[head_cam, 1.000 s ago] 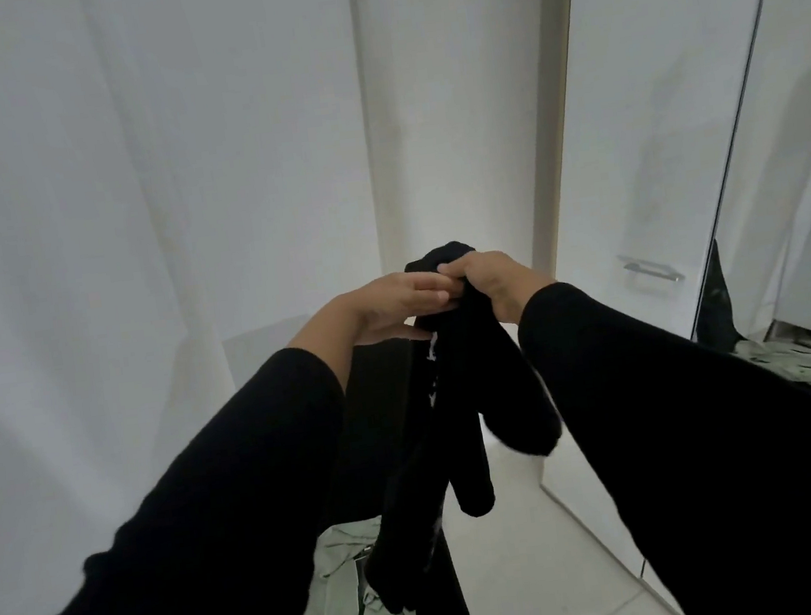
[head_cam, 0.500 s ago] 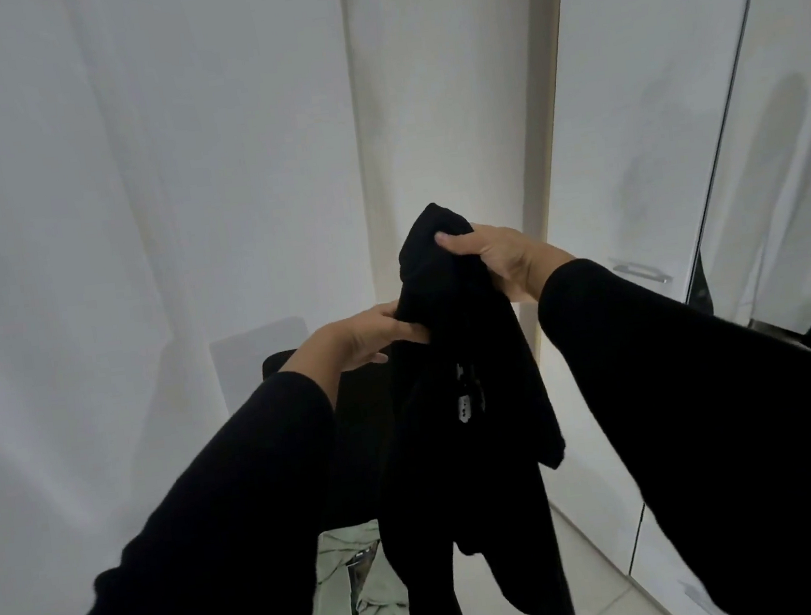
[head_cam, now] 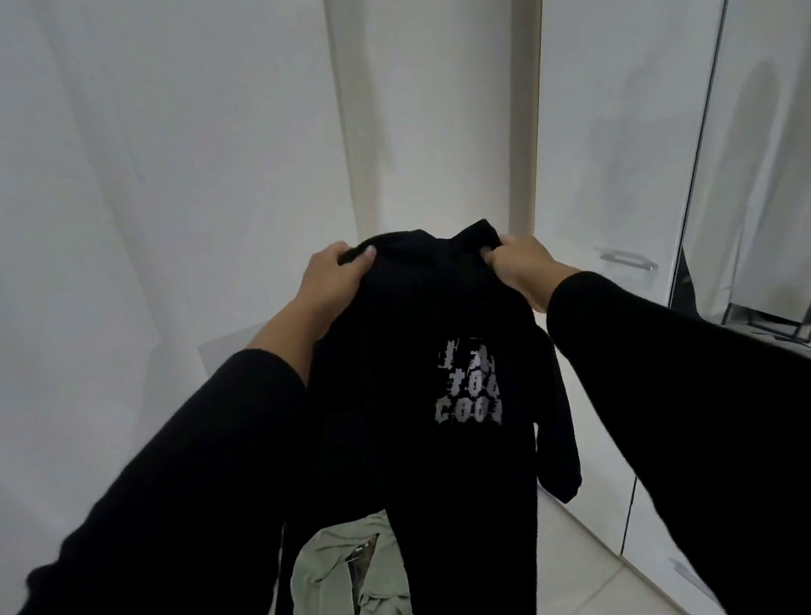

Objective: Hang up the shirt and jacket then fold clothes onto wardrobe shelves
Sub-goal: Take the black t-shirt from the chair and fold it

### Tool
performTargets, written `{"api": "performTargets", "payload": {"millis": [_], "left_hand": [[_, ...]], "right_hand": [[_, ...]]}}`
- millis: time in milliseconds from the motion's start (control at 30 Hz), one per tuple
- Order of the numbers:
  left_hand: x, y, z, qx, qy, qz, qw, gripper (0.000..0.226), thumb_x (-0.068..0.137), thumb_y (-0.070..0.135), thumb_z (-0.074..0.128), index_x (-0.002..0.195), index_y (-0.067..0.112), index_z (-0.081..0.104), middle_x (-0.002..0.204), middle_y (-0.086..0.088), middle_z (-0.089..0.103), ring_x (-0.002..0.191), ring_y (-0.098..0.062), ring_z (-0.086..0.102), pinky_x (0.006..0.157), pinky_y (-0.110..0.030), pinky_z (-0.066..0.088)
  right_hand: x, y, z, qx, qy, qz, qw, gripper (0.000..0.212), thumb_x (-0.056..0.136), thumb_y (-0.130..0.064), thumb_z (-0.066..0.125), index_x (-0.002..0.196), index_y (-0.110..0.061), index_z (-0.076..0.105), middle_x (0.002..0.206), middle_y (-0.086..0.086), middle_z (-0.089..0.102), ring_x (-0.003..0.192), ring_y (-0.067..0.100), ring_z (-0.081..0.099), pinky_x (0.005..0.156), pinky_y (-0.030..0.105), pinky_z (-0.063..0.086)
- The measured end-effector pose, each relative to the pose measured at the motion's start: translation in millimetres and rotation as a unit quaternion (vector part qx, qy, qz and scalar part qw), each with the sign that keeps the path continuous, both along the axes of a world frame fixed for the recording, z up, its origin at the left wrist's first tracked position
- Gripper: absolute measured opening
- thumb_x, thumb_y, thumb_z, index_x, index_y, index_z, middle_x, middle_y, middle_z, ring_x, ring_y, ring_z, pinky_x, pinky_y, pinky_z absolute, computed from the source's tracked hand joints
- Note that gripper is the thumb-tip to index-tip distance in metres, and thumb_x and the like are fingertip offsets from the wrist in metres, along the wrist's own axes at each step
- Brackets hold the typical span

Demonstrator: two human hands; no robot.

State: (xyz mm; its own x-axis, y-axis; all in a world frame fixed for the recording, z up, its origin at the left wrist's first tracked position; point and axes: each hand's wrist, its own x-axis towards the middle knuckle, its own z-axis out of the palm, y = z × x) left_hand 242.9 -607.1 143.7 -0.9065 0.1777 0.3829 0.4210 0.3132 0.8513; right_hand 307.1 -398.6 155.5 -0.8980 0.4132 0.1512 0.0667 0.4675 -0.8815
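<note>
Head view, the only view supplied. Surroundings first. A white curtain (head_cam: 105, 215) fills the frame from nine to twelve o'clock, hanging in soft vertical folds. At twelve o'clock a cream corner post (head_cam: 353, 111) runs top to bottom, ending behind the raised garment. From one to three o'clock stands a white wardrobe door (head_cam: 623, 105) with a metal bar handle (head_cam: 626, 260) at about three o'clock. Beyond it, at the right edge, is a mirrored panel (head_cam: 788, 137); dark shapes show in it, too dim to identify. Pale floor tiles (head_cam: 591, 579) occupy five o'clock.

At six o'clock a pale green garment (head_cam: 346, 602) lies crumpled low in the frame, collar visible. The black garment hangs in front of its right part, and the person's black sleeves (head_cam: 174, 510) cover the lower corners of the frame.

The task item: a black shirt (head_cam: 440, 455) is held up at centre frame, spread between both hands and hanging straight down past the bottom edge. Grey blocky lettering (head_cam: 467, 381) is printed on the side facing the camera; the wording is blurred and only partly legible. A short sleeve droops at four o'clock.

The left hand (head_cam: 334, 277) grips the top edge at eleven o'clock, thumb over the cloth. The right hand (head_cam: 522, 261) pinches the top edge at one o'clock, fingers curled round the fabric. The two hands are apart, the shirt's top stretched between them.
</note>
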Motion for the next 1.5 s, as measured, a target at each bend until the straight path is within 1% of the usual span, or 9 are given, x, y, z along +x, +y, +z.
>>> {"api": "performTargets", "payload": {"millis": [167, 333, 500, 667, 767, 1033, 1167, 1400, 1500], "left_hand": [[-0.9, 3.8, 28.1, 0.036, 0.032, 0.032, 0.998, 0.022, 0.091, 0.037, 0.057, 0.092, 0.016, 0.053, 0.088, 0.001, 0.056, 0.079, -0.014, 0.054, 0.067, -0.025, 0.045], [3.5, -2.7, 40.3, 0.003, 0.046, 0.028, 0.999, 0.024, 0.094, 0.034, 0.052, 0.107, 0.017, 0.064, 0.103, 0.000, 0.062, 0.098, -0.019, 0.059, 0.083, -0.028, 0.047], [14.0, 1.6, 40.7, 0.077, -0.011, -0.012, 0.997, 0.023, 0.095, 0.030, 0.054, 0.108, 0.017, 0.065, 0.104, -0.002, 0.065, 0.097, -0.019, 0.063, 0.081, -0.027, 0.050], [19.1, 4.3, 45.7, 0.138, -0.026, -0.028, 0.990, 0.019, 0.094, 0.030, 0.055, 0.105, 0.019, 0.066, 0.107, -0.002, 0.067, 0.099, -0.019, 0.064, 0.084, -0.029, 0.053], [18.4, -1.2, 51.9, 0.156, -0.013, -0.017, 0.987, 0.016, 0.094, 0.027, 0.055, 0.103, 0.020, 0.065, 0.099, 0.001, 0.066, 0.095, -0.018, 0.064, 0.080, -0.027, 0.053], [5.1, -25.8, 57.1, 0.087, -0.013, 0.080, 0.993, 0.013, 0.094, 0.027, 0.050, 0.094, 0.021, 0.062, 0.088, 0.002, 0.061, 0.086, -0.018, 0.060, 0.076, -0.029, 0.051], [1.9, -37.0, 54.3, 0.059, -0.016, 0.121, 0.991, 0.017, 0.093, 0.027, 0.052, 0.099, 0.018, 0.065, 0.090, 0.001, 0.061, 0.085, -0.018, 0.058, 0.069, -0.026, 0.048], [1.3, -58.1, 46.7, -0.020, 0.013, 0.153, 0.988, 0.023, 0.090, 0.025, 0.058, 0.109, 0.017, 0.068, 0.101, 0.002, 0.063, 0.091, -0.015, 0.060, 0.078, -0.021, 0.046], [-2.4, -66.2, 40.4, -0.024, -0.001, 0.173, 0.985, 0.025, 0.091, 0.025, 0.055, 0.112, 0.018, 0.066, 0.104, 0.001, 0.061, 0.095, -0.016, 0.057, 0.080, -0.022, 0.044]], "right_hand": [[1.7, -12.2, -6.7, 0.059, 0.037, -0.003, 0.998, 0.038, 0.101, -0.032, 0.035, 0.112, -0.004, 0.057, 0.105, 0.011, 0.058, 0.099, 0.028, 0.054, 0.081, 0.030, 0.038], [0.5, -16.9, -10.4, -0.123, 0.032, 0.144, 0.981, 0.075, 0.080, -0.080, 0.031, 0.104, -0.017, 0.064, 0.107, 0.003, 0.066, 0.100, 0.018, 0.061, 0.101, 0.035, 0.041], [0.1, -28.1, -14.1, -0.136, -0.039, 0.259, 0.956, 0.064, 0.073, -0.071, 0.055, 0.111, -0.021, 0.066, 0.103, 0.003, 0.072, 0.095, 0.020, 0.070, 0.089, 0.034, 0.052], [-5.7, -30.9, -35.0, 0.067, -0.080, 0.078, 0.991, 0.059, 0.069, -0.031, 0.061, 0.119, -0.002, 0.052, 0.111, 0.012, 0.062, 0.094, 0.028, 0.061, 0.075, 0.034, 0.051], [-6.0, -25.3, -45.6, 0.001, -0.073, 0.026, 0.997, 0.037, 0.082, -0.017, 0.051, 0.114, 0.002, 0.053, 0.111, 0.015, 0.060, 0.094, 0.030, 0.061, 0.073, 0.037, 0.054], [-3.0, -16.9, -51.1, 0.025, -0.056, -0.021, 0.998, 0.011, 0.086, -0.009, 0.047, 0.080, -0.002, 0.053, 0.074, 0.006, 0.050, 0.062, 0.019, 0.049, 0.049, 0.023, 0.036], [-1.0, -9.4, -50.4, 0.078, -0.033, -0.068, 0.994, 0.023, 0.086, -0.006, 0.049, 0.063, -0.008, 0.044, 0.066, 0.004, 0.047, 0.053, 0.016, 0.044, 0.045, 0.022, 0.033], [1.1, 5.3, -44.4, 0.086, -0.021, -0.101, 0.991, 0.022, 0.087, -0.004, 0.051, 0.065, -0.006, 0.048, 0.065, 0.004, 0.045, 0.052, 0.015, 0.042, 0.045, 0.022, 0.031], [3.2, 12.7, -42.3, 0.076, -0.016, -0.104, 0.992, 0.012, 0.090, -0.012, 0.055, 0.089, -0.001, 0.061, 0.085, 0.010, 0.055, 0.068, 0.022, 0.051, 0.060, 0.024, 0.041]]}}
